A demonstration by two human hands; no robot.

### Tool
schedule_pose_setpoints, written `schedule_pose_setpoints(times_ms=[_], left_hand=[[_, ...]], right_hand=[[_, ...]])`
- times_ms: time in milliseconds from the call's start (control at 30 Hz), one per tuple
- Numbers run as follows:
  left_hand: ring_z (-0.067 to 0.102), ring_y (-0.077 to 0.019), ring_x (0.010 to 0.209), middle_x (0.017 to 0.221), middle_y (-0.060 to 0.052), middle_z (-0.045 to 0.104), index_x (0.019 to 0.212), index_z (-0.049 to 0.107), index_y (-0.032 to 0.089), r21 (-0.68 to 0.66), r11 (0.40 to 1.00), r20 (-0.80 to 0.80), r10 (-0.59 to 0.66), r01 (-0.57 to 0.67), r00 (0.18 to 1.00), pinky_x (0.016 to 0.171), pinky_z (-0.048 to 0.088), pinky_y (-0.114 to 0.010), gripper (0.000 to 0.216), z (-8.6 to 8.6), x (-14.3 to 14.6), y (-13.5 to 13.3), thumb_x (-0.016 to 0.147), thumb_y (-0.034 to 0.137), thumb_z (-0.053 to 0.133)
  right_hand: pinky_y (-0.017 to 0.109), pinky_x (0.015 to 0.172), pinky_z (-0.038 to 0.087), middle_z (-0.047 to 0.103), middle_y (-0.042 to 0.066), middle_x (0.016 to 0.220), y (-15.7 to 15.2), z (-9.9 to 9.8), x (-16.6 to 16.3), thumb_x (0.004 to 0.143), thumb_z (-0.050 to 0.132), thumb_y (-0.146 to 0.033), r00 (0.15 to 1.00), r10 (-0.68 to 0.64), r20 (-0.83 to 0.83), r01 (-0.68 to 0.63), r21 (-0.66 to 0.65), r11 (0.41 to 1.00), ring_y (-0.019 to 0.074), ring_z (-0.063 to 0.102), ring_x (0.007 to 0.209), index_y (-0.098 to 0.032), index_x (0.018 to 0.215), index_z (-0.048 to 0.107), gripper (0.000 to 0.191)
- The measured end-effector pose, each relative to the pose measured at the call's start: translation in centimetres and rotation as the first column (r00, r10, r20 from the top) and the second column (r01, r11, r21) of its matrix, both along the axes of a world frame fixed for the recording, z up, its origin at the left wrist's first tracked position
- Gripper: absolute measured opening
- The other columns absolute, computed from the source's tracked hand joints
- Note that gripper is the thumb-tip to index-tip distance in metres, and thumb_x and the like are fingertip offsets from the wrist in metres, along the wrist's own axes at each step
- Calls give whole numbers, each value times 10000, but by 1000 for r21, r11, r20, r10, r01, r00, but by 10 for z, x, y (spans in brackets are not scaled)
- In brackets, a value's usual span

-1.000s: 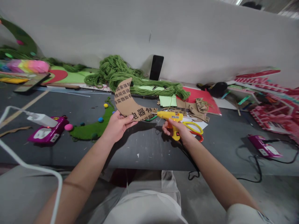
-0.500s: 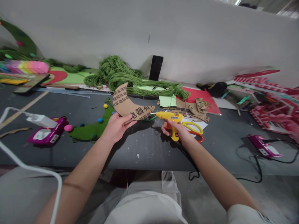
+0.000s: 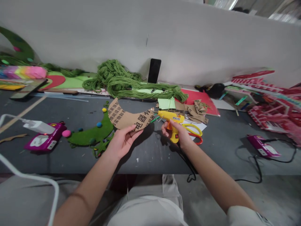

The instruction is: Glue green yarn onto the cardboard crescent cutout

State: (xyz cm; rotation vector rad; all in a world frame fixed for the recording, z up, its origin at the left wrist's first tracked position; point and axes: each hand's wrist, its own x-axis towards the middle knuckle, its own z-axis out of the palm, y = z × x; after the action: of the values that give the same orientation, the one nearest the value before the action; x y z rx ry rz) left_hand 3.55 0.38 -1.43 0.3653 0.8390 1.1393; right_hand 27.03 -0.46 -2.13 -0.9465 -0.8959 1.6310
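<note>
My left hand (image 3: 125, 140) grips a crescent-shaped piece of cardboard (image 3: 128, 116) by its lower edge, printed side facing me. In my right hand (image 3: 175, 133) is a yellow hot glue gun (image 3: 170, 116), its nozzle at the cardboard's right tip. Whether nozzle and cardboard touch, I cannot tell. On the table behind my left hand lies a green crescent (image 3: 88, 135) dotted with coloured pom-poms, partly covered by the cardboard. Scissors (image 3: 192, 129) with yellow and red handles rest just beyond my right hand.
Green yarn (image 3: 122, 78) lies heaped along the wall, with a phone (image 3: 154, 70) propped behind it. Purple power strips (image 3: 48, 138) sit at both sides. Cardboard scraps (image 3: 198, 111) and red paper (image 3: 207, 102) lie back right. A black cord (image 3: 188, 163) hangs over the table edge.
My left hand has turned the cardboard crescent so its left horn dips and its right tip sits level with the nozzle. The glue gun has barely moved.
</note>
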Motion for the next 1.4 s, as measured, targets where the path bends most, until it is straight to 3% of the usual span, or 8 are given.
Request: schedule_pose_setpoints(times_ms=[367,600,967,1400], left_hand=[[712,-209,1082,1075,-31,778,1140,694,228,-17,995,38,96,-96,995,1034,565,-410,389,-5,12,-23,783,77,715],[725,-209,1038,959,-21,787,1010,716,201,-21,996,25,84,-84,996,1015,581,-387,292,-9,12,-23,744,79,728],[700,-226,1114,1087,-42,777,1194,684,220,-8,995,37,100,-99,994,1013,579,-378,460,-6,11,-22,759,77,721],[725,-210,1021,1101,-27,773,1152,707,228,-51,995,73,91,-88,993,988,599,-420,446,-5,12,-24,756,21,707]], right_hand=[[268,547,407,664,56,713,-8,2,1,842,644,-538,991,-11,130,8,23,1000,129,500,564,-177,787,632,366],[277,549,422,678,61,736,-9,1,-5,842,646,-574,975,0,224,-12,54,998,136,513,573,-177,790,652,401],[274,540,411,671,58,696,-7,-5,-3,852,647,-554,967,22,253,-34,44,998,129,508,543,-170,767,662,393],[261,546,412,664,49,720,-4,-4,2,884,626,-533,985,-50,166,40,59,997,122,496,556,-179,790,653,367]])
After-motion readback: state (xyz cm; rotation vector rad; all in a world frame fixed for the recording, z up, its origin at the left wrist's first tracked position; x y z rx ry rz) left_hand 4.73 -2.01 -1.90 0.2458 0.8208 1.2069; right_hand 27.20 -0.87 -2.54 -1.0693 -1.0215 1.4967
